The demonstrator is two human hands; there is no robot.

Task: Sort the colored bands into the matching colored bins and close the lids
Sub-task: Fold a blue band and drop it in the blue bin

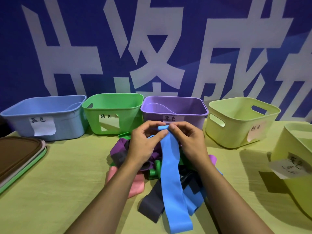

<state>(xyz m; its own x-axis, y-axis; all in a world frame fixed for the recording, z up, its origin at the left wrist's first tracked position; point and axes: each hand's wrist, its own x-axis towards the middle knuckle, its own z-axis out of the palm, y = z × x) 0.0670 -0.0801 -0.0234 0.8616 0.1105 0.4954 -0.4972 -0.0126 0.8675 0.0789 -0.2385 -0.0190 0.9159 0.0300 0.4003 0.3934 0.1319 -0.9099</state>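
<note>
A long blue band runs from my hands down toward the table's front edge. Its top end is rolled up, and both my left hand and my right hand pinch that roll in front of the purple bin. Under my wrists lies a heap of bands: purple, green, pink and dark grey. Along the back stand the blue bin and the green bin, each with a paper label, all open.
Two yellow-green bins stand on the right, one at the back and one at the frame edge. A stack of lids with a brown one on top lies at the left. A yellow-green cloth covers the table.
</note>
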